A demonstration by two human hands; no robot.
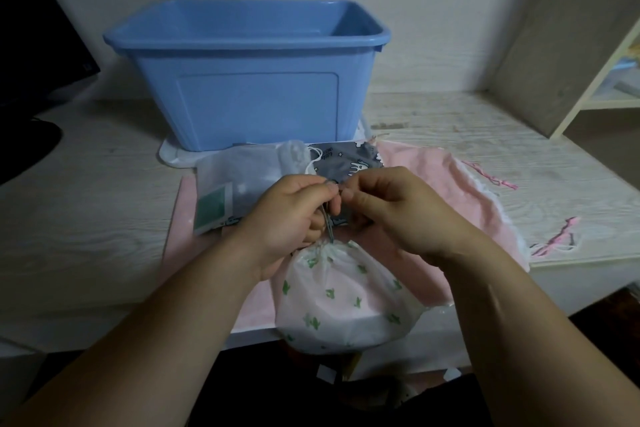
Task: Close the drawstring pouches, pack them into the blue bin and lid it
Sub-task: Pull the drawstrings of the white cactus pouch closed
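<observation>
A white pouch with green cactus print (343, 302) sits at the table's front edge, its mouth gathered tight. My left hand (287, 215) and my right hand (391, 208) meet just above it, each pinching its grey drawstring (329, 229). Behind my hands lie a translucent white pouch (242, 177), a grey printed pouch (349, 159) and a large flat pink pouch (450, 191). The open blue bin (249, 80) stands at the back on a white lid (169, 154); its inside is hidden from here.
A dark monitor (34, 45) and its base stand at the far left. A cream shelf unit (602, 80) rises at the right. Pink drawstrings (557, 237) trail over the table on the right. The table's front edge runs just under the cactus pouch.
</observation>
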